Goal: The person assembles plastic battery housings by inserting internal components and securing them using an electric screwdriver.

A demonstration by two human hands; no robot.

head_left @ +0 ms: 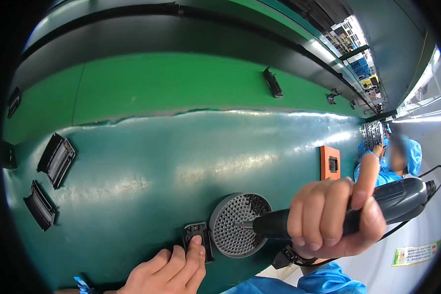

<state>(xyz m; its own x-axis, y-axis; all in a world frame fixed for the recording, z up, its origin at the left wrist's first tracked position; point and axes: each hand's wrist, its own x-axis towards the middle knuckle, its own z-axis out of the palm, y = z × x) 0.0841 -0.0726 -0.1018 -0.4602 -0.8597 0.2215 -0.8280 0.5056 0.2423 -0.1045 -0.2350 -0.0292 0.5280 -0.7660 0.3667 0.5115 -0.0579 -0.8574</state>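
Observation:
My right hand [330, 215] is wrapped round a black electric screwdriver [397, 201], held nearly level with its bit pointing left. The bit's tip is over a round grey screw tray [225, 230] with a grid of small holes. Small dark screws [257, 205] lie heaped along the tray's far right side. Just left of the tray, my left hand [169, 272] holds a small black plastic housing [196, 229] against the table, fingertips on top of it. The fingers cover part of that housing.
Two black housings [57, 160] lie at the left of the green table [147, 196]. An orange block with a dark window [324, 164] stands beyond my right hand. More black parts [273, 82] sit on the back ledge. A co-worker in blue [411, 157] is at the right. A cord trails from the screwdriver.

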